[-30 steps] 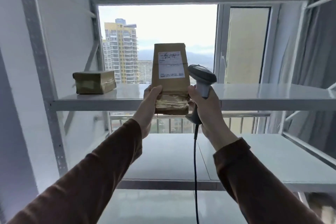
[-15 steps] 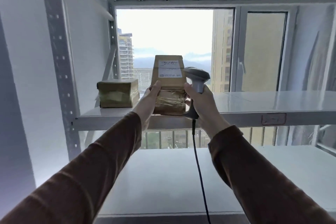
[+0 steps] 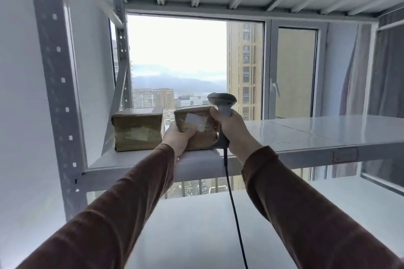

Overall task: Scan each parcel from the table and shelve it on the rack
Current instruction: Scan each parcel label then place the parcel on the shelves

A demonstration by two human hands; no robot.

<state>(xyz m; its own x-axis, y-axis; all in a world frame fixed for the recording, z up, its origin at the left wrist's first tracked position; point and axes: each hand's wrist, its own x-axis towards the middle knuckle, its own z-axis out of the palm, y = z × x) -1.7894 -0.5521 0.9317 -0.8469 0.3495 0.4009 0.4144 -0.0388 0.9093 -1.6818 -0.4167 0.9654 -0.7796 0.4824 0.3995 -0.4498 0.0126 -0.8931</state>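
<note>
One taped parcel [image 3: 137,130] already sits on the rack shelf [image 3: 306,135], and a second parcel [image 3: 197,125], gripped between left hand [image 3: 177,137] and right hand [image 3: 235,131] that also clutches the scanner [image 3: 223,105], is just landing beside it, not yet released.

Head camera faces the rack [image 3: 306,150] closely, level.

Both hands hold a brown parcel [image 3: 197,126] on the rack shelf [image 3: 306,137]. The left hand [image 3: 177,136] grips its near corner; the right hand [image 3: 231,129] also grips a scanner [image 3: 222,102]. Another parcel [image 3: 137,129] sits just left of the left fingers.
</note>
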